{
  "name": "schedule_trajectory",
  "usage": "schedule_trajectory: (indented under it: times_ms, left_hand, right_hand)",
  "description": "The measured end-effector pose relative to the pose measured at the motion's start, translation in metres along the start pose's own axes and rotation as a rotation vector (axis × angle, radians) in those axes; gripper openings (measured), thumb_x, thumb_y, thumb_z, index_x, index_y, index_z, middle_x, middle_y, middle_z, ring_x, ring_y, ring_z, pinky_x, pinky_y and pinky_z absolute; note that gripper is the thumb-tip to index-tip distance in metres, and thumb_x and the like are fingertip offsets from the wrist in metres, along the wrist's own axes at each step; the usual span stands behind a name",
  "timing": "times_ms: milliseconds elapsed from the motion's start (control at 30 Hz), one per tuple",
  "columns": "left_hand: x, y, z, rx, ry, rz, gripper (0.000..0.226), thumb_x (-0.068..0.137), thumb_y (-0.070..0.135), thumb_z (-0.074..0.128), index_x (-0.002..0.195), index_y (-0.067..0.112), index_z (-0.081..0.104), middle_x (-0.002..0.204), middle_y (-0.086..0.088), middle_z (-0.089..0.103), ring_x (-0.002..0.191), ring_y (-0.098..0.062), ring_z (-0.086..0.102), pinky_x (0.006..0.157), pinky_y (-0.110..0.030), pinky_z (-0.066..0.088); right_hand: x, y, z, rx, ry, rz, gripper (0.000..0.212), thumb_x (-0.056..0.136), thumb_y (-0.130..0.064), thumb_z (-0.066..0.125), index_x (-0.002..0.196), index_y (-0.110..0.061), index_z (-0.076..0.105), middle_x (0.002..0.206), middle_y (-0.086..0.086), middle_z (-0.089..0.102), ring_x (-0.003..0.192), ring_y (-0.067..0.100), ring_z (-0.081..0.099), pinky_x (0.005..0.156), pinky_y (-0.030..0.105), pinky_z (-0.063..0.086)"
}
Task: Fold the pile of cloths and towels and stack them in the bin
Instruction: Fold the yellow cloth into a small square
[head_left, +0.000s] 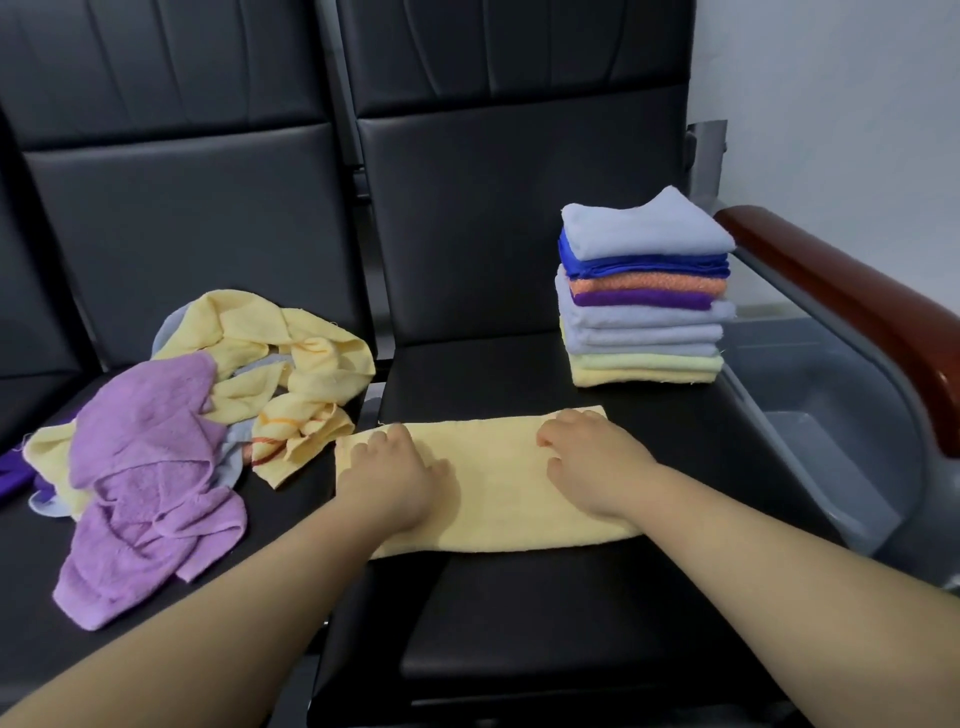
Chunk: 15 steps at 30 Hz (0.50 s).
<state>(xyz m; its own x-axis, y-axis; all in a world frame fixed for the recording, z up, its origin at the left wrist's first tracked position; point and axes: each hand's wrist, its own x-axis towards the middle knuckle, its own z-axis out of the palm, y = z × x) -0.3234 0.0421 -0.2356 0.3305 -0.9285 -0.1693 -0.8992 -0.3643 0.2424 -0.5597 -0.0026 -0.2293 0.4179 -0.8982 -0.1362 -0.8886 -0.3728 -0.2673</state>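
Far left edge, mid-height: scrap of deep purple cloth (10, 475), mostly cut off by the frame.

Left of centre, on the black leatherette left seat (171, 218): loose pile (234, 374), unfolded and crumpled. In front, lilac towel (140, 467), looped terry nap, draped in soft ridges. Behind and right of it, pale yellow cloths (270, 332), thin and wrinkled, one with orange stripes near its hem. Bits of grey-blue fabric between them.

Centre, on the front of the right seat (519, 623) (same smooth black padding, stitched panels): yellow towel (493, 499). Folded into a long flat band lying left to right, fine nap, edges fairly even. Left end over the gap between the seats, right beside the striped cloth.

Left hand (392, 467): palm-down on the band's left part. Grip released, fingers slightly bent, pressing, no fabric seen pinched.

Right hand (592, 462): palm-down on the band's right part, fingertips near the far edge. Grip likewise released, resting on the cloth.

Right of centre, at the back of the same seat: folded stack (644, 291), neat and rectangular, apart from the band. Top to bottom: pale blue-grey, royal blue, orange, purple, more blue-grey, pale yellow.

Right edge: curved armrest (857, 312), glossy red-brown wood over grey metal. Below and beyond it, lower right: bin (831, 415), translucent grey plastic, inside hard to make out.

Upper right corner: plain white wall (857, 104).
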Motion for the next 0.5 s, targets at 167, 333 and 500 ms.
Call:
schedule_trajectory:
  times_ms: [167, 333, 500]
  left_hand:
    - [0.004, 0.035, 0.014, 0.121, -0.087, 0.058, 0.082, 0.096, 0.070, 0.025, 0.154, 0.012, 0.025, 0.159, -0.009, 0.029, 0.147, -0.031, 0.028, 0.120, -0.057, 0.022]
    - [0.023, 0.049, 0.017, 0.228, -0.114, 0.344, 0.066, 0.103, 0.061, 0.016, 0.159, 0.026, 0.024, 0.170, 0.002, 0.008, 0.158, -0.029, -0.003, 0.121, -0.067, -0.002]
    - [0.009, 0.053, 0.025, 0.238, -0.055, 0.349, 0.060, 0.103, 0.060, 0.020, 0.158, 0.037, 0.024, 0.170, -0.005, 0.005, 0.156, -0.038, 0.001, 0.121, -0.065, 0.003]
  right_hand:
    - [-0.011, 0.000, -0.008, -0.127, -0.049, 0.097, 0.022, 0.100, -0.023, 0.042, 0.108, -0.019, 0.061, 0.109, -0.002, 0.056, 0.098, 0.021, 0.056, 0.078, 0.036, 0.050]
    - [-0.035, -0.005, -0.011, -0.175, -0.166, 0.176, 0.018, 0.100, -0.023, 0.046, 0.091, -0.020, 0.061, 0.092, 0.000, 0.064, 0.078, 0.018, 0.063, 0.058, 0.030, 0.046]
    - [-0.058, 0.008, -0.014, -0.063, -0.116, 0.205, 0.018, 0.098, -0.036, 0.052, 0.111, -0.025, 0.058, 0.110, -0.004, 0.055, 0.094, 0.017, 0.059, 0.079, 0.036, 0.056]
